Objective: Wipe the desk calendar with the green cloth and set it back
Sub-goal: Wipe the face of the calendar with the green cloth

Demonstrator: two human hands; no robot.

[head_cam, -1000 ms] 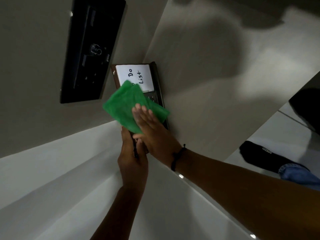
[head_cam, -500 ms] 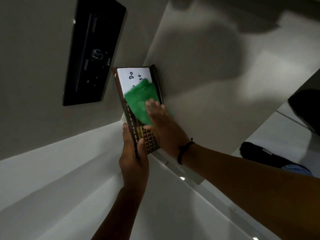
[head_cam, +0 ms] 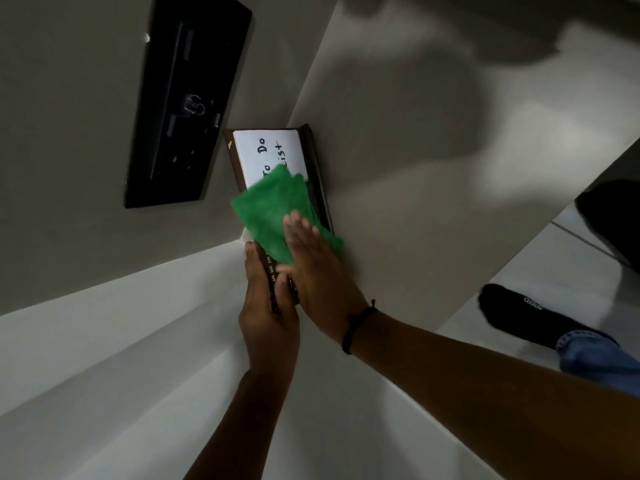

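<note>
The desk calendar [head_cam: 270, 150] is a dark brown frame with a white "To Do List" panel at its far end and month labels along its near edge. My left hand [head_cam: 268, 317] grips its near end from below and holds it up over the desk. The green cloth [head_cam: 273, 209] lies across the middle of the calendar's face. My right hand [head_cam: 318, 271] presses flat on the cloth's near part, fingers together. The cloth hides the calendar's middle section.
A black monitor [head_cam: 187, 98] stands at the back left against the wall. The pale desk top [head_cam: 415, 168] stretches right of the calendar. On the floor at right are a foot in a black sock [head_cam: 519, 317] and a dark object [head_cam: 613, 220].
My right hand has slid the green cloth back toward me and leftward along the calendar face, covering the month grid again. The left hand keeps its hold.
</note>
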